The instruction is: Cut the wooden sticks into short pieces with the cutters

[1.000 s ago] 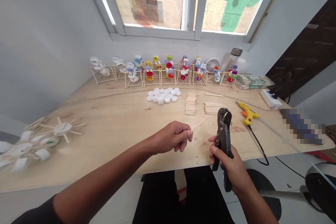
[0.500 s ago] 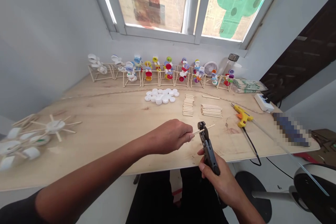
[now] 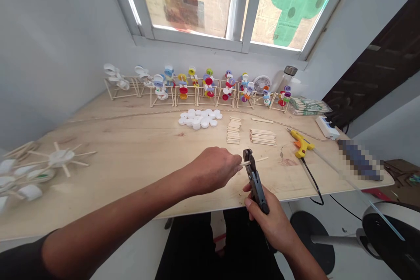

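My left hand [image 3: 215,170] is closed on thin wooden sticks [image 3: 262,160], whose ends stick out to the right past its fingertips. Dark cutting pliers [image 3: 256,181] are wrapped in my right hand [image 3: 269,214], and their jaws meet the sticks close to my left fingertips. Behind the hands lie two piles of short sticks, one on the left [image 3: 234,130] and one on the right [image 3: 263,137]. A cluster of white caps [image 3: 200,119] sits left of them.
Stick-and-cap models [image 3: 183,89] line the back of the table [image 3: 131,140]. To the right are a yellow glue gun [image 3: 302,143], its cord and a white power strip [image 3: 327,127]. White cap-and-stick wheels [image 3: 61,158] occupy the left side.
The pliers and my right hand have shifted slightly left, bringing the jaws nearer my left fingertips. The camera view has also moved a little.
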Demonstrator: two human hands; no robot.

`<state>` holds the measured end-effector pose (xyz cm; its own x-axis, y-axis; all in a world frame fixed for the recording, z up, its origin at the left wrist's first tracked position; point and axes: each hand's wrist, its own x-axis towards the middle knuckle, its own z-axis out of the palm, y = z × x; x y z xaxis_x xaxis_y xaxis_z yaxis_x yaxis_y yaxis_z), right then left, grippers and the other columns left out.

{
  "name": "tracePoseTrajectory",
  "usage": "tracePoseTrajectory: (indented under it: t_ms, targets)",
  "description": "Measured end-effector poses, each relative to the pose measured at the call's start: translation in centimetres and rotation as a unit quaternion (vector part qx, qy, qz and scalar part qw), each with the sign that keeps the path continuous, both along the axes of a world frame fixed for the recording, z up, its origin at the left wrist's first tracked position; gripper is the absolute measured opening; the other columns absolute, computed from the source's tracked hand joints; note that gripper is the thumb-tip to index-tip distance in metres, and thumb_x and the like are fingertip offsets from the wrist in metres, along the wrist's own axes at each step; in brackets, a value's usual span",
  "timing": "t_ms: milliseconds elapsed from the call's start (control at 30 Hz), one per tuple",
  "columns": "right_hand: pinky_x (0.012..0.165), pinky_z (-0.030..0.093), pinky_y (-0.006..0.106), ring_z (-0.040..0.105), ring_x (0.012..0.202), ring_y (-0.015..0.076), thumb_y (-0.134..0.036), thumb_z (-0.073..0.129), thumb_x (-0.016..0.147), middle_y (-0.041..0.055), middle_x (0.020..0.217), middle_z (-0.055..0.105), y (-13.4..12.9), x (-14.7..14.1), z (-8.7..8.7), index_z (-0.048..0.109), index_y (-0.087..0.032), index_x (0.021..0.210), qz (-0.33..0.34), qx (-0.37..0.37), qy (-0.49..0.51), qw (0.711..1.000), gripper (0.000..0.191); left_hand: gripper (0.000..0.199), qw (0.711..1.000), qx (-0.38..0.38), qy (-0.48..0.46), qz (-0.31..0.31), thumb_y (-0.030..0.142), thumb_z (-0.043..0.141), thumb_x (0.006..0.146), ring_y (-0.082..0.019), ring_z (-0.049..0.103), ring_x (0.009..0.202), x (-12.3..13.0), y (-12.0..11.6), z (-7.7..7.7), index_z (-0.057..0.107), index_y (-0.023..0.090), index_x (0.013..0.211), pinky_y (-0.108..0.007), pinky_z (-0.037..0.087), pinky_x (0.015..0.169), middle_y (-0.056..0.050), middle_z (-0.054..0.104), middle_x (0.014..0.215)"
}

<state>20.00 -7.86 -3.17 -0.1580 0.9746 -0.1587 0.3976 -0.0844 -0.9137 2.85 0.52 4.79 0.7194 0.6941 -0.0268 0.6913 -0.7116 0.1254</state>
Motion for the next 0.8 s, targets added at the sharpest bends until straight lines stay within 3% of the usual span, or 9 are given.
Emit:
tracePoseTrajectory:
  t_ms: [800]
  targets:
    - [0.054, 0.039, 0.023, 0.048, 0.054, 0.0119, -0.034, 0.046, 0.082, -0.0041, 0.062, 0.049, 0.4, -0.6, -0.1, 0.051, -0.019, 0.094, -0.014, 0.015, -0.039, 0.999, 0.02, 0.029, 0.997, -0.075, -0.028, -0.02, 0.025, 0.036, 0.086, -0.012, 0.044, 0.047, -0.5, 1.0, 0.5, 0.054, 0.016, 0.065, -0.021, 0.024, 0.045, -0.001, 0.051, 0.052]
